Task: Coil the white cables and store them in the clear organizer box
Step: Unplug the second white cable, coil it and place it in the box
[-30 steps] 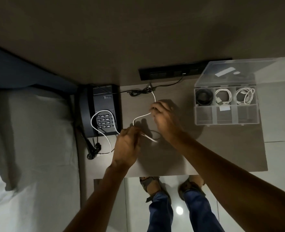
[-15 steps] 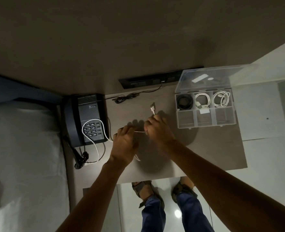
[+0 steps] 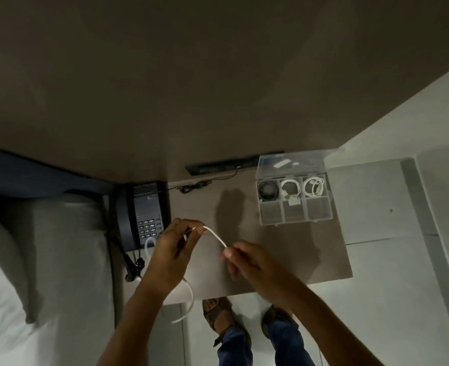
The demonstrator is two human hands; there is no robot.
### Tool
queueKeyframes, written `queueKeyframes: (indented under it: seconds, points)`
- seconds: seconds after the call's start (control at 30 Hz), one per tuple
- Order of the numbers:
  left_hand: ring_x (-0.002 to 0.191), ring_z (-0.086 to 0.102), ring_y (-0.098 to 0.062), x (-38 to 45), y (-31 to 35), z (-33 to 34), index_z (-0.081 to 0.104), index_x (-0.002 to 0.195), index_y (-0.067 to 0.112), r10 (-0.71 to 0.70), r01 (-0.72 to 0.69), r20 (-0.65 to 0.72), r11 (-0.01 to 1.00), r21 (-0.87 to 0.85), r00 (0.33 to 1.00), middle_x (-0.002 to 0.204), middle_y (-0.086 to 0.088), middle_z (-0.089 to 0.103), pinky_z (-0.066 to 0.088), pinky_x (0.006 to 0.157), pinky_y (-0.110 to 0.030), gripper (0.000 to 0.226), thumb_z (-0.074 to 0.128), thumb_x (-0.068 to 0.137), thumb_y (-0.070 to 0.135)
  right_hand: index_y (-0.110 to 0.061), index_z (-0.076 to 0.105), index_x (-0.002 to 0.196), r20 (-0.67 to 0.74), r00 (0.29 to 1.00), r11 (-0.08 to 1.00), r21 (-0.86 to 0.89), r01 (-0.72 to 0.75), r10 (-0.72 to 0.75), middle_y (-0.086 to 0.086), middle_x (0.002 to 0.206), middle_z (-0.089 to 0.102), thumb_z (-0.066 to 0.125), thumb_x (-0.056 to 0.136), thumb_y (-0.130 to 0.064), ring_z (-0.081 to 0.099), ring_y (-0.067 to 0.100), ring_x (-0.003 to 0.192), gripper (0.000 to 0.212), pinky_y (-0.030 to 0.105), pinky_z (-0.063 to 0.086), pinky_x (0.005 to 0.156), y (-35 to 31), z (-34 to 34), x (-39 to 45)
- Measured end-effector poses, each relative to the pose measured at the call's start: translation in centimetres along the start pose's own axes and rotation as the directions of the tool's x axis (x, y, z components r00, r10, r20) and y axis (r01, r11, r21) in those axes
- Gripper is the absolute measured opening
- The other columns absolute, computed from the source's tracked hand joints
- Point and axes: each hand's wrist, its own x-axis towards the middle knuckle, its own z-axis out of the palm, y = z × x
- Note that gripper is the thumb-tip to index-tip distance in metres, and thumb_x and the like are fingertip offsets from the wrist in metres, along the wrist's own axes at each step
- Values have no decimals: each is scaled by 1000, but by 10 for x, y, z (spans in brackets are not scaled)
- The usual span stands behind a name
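Note:
A white cable (image 3: 216, 235) stretches between my two hands above the brown bedside table (image 3: 310, 254). My left hand (image 3: 172, 249) pinches it near the phone, and a loop of it hangs down past the table's front edge. My right hand (image 3: 247, 262) pinches the other part at its fingertips. The clear organizer box (image 3: 294, 215) stands open at the table's back right, apart from both hands. Its back row holds a black coil and two white coiled cables (image 3: 314, 186); the front compartments look bare.
A dark desk phone (image 3: 144, 215) sits at the table's left, its cord dangling beside a white bed (image 3: 46, 260). A black socket strip (image 3: 234, 166) and a thin black cable (image 3: 195, 185) run along the wall. My sandalled feet stand on the pale floor below.
Both hands have pulled nearer and apart, drawing the cable off the phone's keypad. A loop now hangs below my left hand over the table edge. The view has shifted.

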Motion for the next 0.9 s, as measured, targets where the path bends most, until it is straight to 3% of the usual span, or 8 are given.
queueKeyframes:
  seconds: [0.1,0.23,0.33,0.43,0.6,0.7,0.8,0.9]
  points:
    - [92,70,-12,-12,38,-29,72,106,28,64,-66,42,996,58,997,100,4,71,59,85,-25,13,65,102,17,-21,74,112,123,990,927,357,-114,74,-10,78,63,51,111,-37,61,3,74,29,20,53,76,-46,-8,-48]
    - [88,71,-12,-37,93,-65,73,109,23,107,-121,120,986,118,987,100,6,71,63,80,-39,12,63,104,20,-7,79,102,309,951,468,844,-263,-24,1,78,69,75,98,-26,65,9,65,19,22,54,64,-116,-19,-101]
    - [89,72,-9,-62,147,-88,72,117,28,120,-141,221,987,83,968,106,4,72,64,78,-35,21,63,104,14,9,72,103,292,914,71,956,-284,-282,18,83,72,72,99,-5,73,26,70,14,33,61,66,-173,-23,-133]
    - [84,72,-13,-93,204,-98,73,114,23,90,-73,210,993,-89,974,100,6,71,64,75,-32,22,60,105,8,12,75,110,123,961,-97,984,-151,-248,29,104,77,76,94,1,79,36,93,20,41,66,81,-222,-24,-162]
    - [62,57,-1,-142,280,-114,70,111,13,63,13,278,965,-264,959,76,16,65,52,61,-20,16,54,110,13,4,65,138,-112,974,-57,993,103,-195,26,160,49,64,105,-11,50,36,148,36,48,49,118,-284,-25,-199]
    - [62,52,-2,-165,303,-123,73,102,13,95,-37,284,979,-202,954,70,12,59,45,63,-20,19,58,109,22,-9,62,145,-293,943,215,922,323,-157,10,161,54,48,111,-24,48,23,151,39,45,35,128,-307,-16,-222]
    - [61,48,-4,-184,327,-139,69,91,29,140,-112,310,988,-105,940,66,12,55,41,61,-24,21,59,108,35,-33,69,137,-529,830,782,438,444,-175,-22,154,58,59,107,-40,51,-1,144,33,36,40,123,-314,-11,-249]
    - [60,52,-4,-196,342,-155,65,94,32,241,-236,269,971,-50,933,68,13,58,42,58,-22,19,55,106,43,-27,75,118,-434,797,900,-85,427,-420,-22,154,57,62,106,-28,50,-7,143,18,18,48,113,-303,-14,-268]
